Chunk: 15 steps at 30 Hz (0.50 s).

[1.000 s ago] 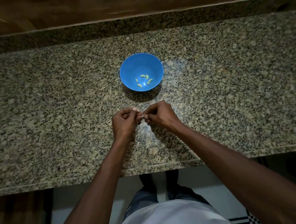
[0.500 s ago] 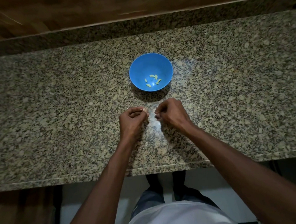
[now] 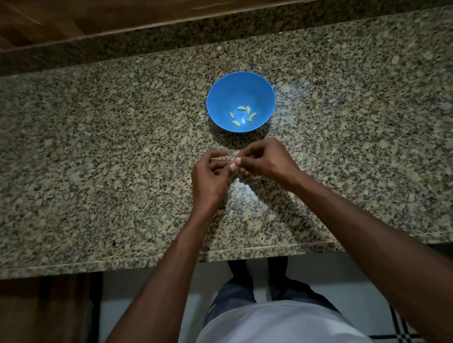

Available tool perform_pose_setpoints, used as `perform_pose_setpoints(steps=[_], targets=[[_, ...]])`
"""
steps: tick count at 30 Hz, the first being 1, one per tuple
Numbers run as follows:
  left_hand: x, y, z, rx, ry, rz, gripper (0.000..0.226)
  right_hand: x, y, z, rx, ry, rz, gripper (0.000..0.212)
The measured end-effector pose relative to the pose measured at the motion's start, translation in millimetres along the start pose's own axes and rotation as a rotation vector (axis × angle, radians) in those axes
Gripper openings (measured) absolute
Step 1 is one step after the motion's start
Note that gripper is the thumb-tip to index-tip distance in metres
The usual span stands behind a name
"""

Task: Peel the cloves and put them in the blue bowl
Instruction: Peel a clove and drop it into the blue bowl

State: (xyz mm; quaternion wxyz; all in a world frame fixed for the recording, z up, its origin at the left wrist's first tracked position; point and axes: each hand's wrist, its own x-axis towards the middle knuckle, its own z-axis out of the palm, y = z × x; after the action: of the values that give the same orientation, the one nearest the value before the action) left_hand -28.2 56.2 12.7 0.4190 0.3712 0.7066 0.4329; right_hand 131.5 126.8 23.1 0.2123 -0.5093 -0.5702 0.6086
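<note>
Cloves: five peeled cloves [image 3: 243,115] lay in the blue bowl [image 3: 221,100].
Counter: speckled granite counter [image 3: 80,157], wood behind.
Hands: left hand [image 3: 211,179] and right hand [image 3: 267,162] met, fingers curled, pinching a pale clove [image 3: 233,165].

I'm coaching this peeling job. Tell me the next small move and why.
Probably finish stripping the skin: both hands, left hand and right hand, pinch a small pale clove above the counter, short of the blue bowl, where peeled cloves lie.

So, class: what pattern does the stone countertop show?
Speckled tan-and-black granite countertop, clearest in the head view.
</note>
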Motion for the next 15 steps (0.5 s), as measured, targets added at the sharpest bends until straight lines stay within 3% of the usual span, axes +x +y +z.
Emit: perform_pose_setpoints(steps=[3,7,11,15], targets=[[1.3,1.9,0.6,0.210,-0.001,0.118,0.034,3.3,-2.5,0.3,-0.068,-0.063,0.085,0.022],[2.3,4.8,1.1,0.380,-0.068,0.319,0.032,3.0,-5.9,4.6,0.217,-0.114,0.323,0.019],[0.4,3.9,4.8,0.371,-0.048,0.353,0.019,8.9,-10.2,7.0,0.520,-0.088,0.579,0.024],[-2.9,1.4,6.6,0.402,0.029,0.393,0.015,6.8,-6.4,4.0,0.545,-0.098,0.631,0.020]])
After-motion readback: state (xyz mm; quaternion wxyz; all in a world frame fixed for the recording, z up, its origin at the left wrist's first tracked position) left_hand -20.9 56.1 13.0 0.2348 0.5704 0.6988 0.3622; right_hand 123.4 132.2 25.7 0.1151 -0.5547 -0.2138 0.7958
